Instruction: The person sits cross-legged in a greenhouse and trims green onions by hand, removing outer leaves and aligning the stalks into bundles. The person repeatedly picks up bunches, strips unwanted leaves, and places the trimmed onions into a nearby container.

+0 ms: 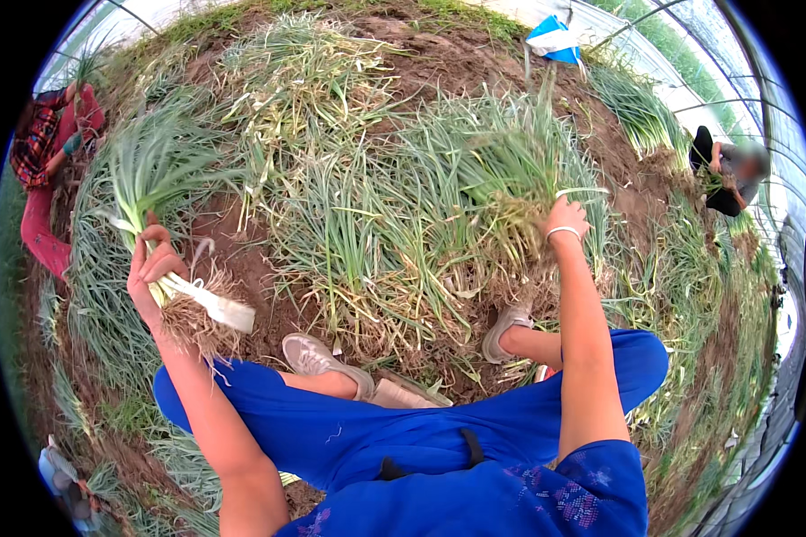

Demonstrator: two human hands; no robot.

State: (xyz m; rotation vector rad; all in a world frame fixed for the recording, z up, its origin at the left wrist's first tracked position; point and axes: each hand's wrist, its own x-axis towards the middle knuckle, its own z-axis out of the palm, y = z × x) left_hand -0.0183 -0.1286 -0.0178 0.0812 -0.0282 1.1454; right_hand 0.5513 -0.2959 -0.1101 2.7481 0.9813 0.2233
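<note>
My left hand (pixel 154 265) is closed around a bunch of green onions (pixel 131 201), leaves upward, with a tangle of brown roots (pixel 198 322) below the fist. A flat white strip (pixel 225 309) pokes out beside those roots; what it is made of I cannot tell. On the right, my right hand (pixel 567 218), with a white band at the wrist, has its fingers curled at a motion-blurred clump of green onions (pixel 510 194). Its palm side is hidden. Between my hands lies a broad heap of green onions (pixel 369 228) with yellowed leaves, roots towards my shoes.
Brown soil (pixel 436 57) shows beyond the heap, near a blue and white bag (pixel 554 40). Another person (pixel 735 168) crouches at right beside laid onions (pixel 638 114); a person in a plaid shirt (pixel 33 158) is at left. Plastic greenhouse walls (pixel 745 101) curve around.
</note>
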